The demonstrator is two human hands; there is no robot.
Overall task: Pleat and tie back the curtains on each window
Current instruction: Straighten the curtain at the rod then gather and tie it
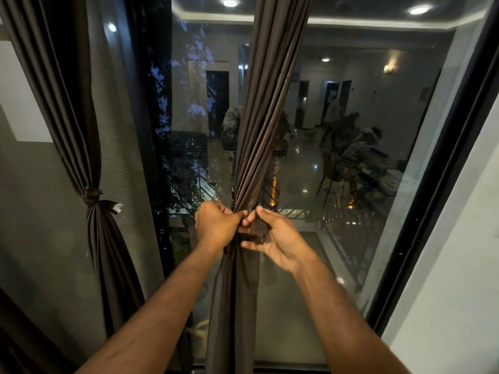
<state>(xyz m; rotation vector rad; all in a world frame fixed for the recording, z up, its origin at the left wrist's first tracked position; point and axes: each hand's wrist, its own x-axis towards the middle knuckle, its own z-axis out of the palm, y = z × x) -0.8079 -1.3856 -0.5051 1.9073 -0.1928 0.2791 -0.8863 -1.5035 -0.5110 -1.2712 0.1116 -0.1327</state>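
Right at the middle of the window, the left hand is curled into a fist against the gathered curtain, its fingers closed on the dark fabric at the narrowest point of the bundle. Beside it, touching at the fingertips, the right hand has its thumb and forefinger pinching a dark tie band that runs across the front of the bundle, while its lower fingers lie straighter and spread beneath the band. Both forearms reach up from the bottom of the view and meet on the fabric.

Above the hands the curtain rises in tight vertical pleats to the top of the frame; below them it hangs loose and wider, down to the sill. It stands in front of the glass pane, roughly central in the window.

Off to the left, a second curtain of the same brown cloth is already cinched at its waist by a knotted tie, with a small white tag sticking out just beside the knot. It hangs well apart from the one in hand.

The glass mirrors a lit interior with ceiling lights and seated people, and a black window frame slants down the right side next to a pale wall.
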